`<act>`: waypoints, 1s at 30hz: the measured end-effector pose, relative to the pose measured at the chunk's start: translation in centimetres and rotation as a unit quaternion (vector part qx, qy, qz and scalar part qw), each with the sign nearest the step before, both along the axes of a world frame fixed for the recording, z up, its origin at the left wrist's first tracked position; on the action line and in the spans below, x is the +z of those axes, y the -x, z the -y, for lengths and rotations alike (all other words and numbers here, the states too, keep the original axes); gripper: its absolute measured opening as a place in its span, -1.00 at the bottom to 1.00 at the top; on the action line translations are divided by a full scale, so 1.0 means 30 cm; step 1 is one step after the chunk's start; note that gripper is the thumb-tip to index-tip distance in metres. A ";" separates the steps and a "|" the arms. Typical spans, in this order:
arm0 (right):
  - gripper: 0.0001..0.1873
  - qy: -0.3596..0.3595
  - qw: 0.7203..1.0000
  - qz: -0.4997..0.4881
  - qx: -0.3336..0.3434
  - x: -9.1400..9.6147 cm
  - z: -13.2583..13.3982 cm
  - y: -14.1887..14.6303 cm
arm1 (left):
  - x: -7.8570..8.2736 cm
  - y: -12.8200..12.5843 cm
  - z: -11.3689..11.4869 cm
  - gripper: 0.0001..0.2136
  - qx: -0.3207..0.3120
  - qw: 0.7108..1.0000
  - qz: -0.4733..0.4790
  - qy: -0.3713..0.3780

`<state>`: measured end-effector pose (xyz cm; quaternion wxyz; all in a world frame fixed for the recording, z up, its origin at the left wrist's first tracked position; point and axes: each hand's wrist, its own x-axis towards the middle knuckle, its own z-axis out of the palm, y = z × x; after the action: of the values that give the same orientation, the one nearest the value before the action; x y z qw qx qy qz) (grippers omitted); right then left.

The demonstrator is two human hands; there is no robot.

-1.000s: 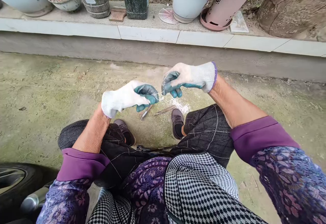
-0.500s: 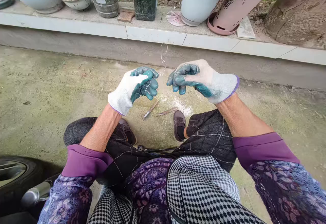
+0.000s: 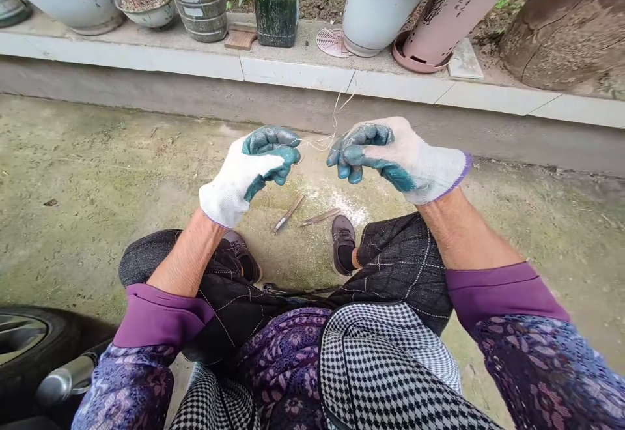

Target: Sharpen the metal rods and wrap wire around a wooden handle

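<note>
As both gloved hands pinch, left hand [image 3: 261, 161] and right hand [image 3: 385, 150], pale thread [image 3: 334, 124] loops between their fingertips, short of the tiled ledge [image 3: 297, 70]. Looks like teasing strands apart; next calls for firm pinches, gentle tension. Below the ledge, two slim sticks [image 3: 319, 217] lie; upon it, a white pot [image 3: 374, 10].

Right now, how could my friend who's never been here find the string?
Find the long ledge with pots on it, then look lower in the view, to the gloved left hand and right hand. The string crosses the gap between them, some strands rising above. It is pale and thin, while the brown pieces on the ground are straight and much thicker.
</note>
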<state>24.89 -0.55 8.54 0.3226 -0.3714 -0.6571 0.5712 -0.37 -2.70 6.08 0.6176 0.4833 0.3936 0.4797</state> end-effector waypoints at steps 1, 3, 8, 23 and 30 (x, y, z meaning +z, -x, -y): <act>-0.74 -0.001 1.000 0.000 0.000 0.000 0.003 0.003 | 0.000 -0.004 0.002 -0.77 0.006 1.000 0.002 -0.004; -0.75 -0.005 1.000 0.002 0.001 0.000 0.008 0.009 | 0.004 -0.008 0.007 -0.80 0.012 1.000 0.003 -0.017; -0.79 -0.010 1.000 0.009 -0.001 -0.008 0.009 0.018 | 0.016 -0.009 0.021 -0.78 0.017 0.997 -0.072 -0.033; -0.66 -0.007 0.999 -0.010 -0.049 -0.021 -0.013 0.040 | 0.033 -0.001 0.023 -0.81 -0.065 0.993 -0.094 0.038; -0.58 0.041 0.992 -0.082 -0.082 -0.030 -0.010 0.056 | 0.001 -0.010 0.008 -0.90 0.010 0.992 -0.126 -0.006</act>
<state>23.22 -0.26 7.65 0.4058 -0.3887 -0.5718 0.5977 -0.07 -2.95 6.11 0.5553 0.5400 0.4698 0.4235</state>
